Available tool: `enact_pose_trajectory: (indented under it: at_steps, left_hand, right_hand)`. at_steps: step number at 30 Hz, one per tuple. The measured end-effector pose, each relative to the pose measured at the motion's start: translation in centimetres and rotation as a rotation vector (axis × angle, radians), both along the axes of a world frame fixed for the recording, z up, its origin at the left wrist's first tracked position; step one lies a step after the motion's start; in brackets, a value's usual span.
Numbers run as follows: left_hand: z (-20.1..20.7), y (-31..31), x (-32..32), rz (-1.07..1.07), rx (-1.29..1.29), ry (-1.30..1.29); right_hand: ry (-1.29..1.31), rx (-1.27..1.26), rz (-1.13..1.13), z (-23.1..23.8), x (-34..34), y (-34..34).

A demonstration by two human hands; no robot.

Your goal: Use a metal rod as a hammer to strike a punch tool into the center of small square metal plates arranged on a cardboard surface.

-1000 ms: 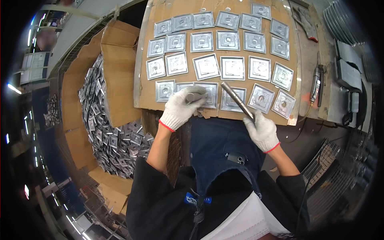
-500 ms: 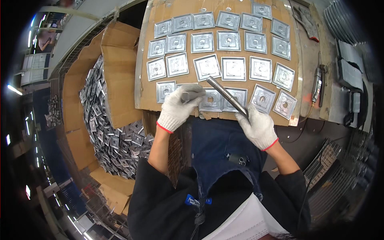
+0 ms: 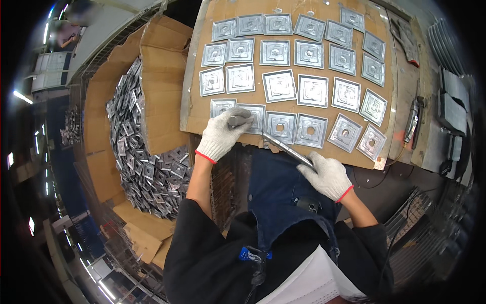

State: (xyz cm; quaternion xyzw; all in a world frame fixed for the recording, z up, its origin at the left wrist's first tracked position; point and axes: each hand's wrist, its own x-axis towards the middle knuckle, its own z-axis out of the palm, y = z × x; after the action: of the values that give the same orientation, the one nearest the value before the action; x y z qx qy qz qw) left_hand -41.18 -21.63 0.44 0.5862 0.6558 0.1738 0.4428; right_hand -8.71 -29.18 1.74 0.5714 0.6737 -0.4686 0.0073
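My left hand (image 3: 221,133), in a white knit glove with a red cuff, is closed around a short grey cylinder (image 3: 235,121); most of it is hidden by the fingers. It is over a square metal plate (image 3: 257,120) in the front row, partly covering it. My right hand (image 3: 326,176), gloved alike, grips one end of a metal rod (image 3: 288,150). The rod slants up to the left, its far tip near the board's front edge, beside the front-row metal plate (image 3: 280,127) with a hole at its middle.
Several rows of square metal plates (image 3: 312,91) lie on a cardboard-topped table (image 3: 202,114). At left, a big cardboard box (image 3: 164,91) holds a heap of similar plates (image 3: 149,175). On the right lie a corded hand tool (image 3: 414,121) and a grey glove (image 3: 405,43).
The rod has come down and toward me, its tip dropping to the front edge. My left hand has shifted left relative to the plates. The whole view has also shifted slightly.
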Motion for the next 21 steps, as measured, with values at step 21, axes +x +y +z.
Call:
enact_pose_trajectory:
  at_steps: [21]
  left_hand:
    - [-4.6,0.4,-1.7,-0.255,0.157,0.170]
  right_hand:
    - [0.303,0.426,0.101,6.5,-7.8,6.2]
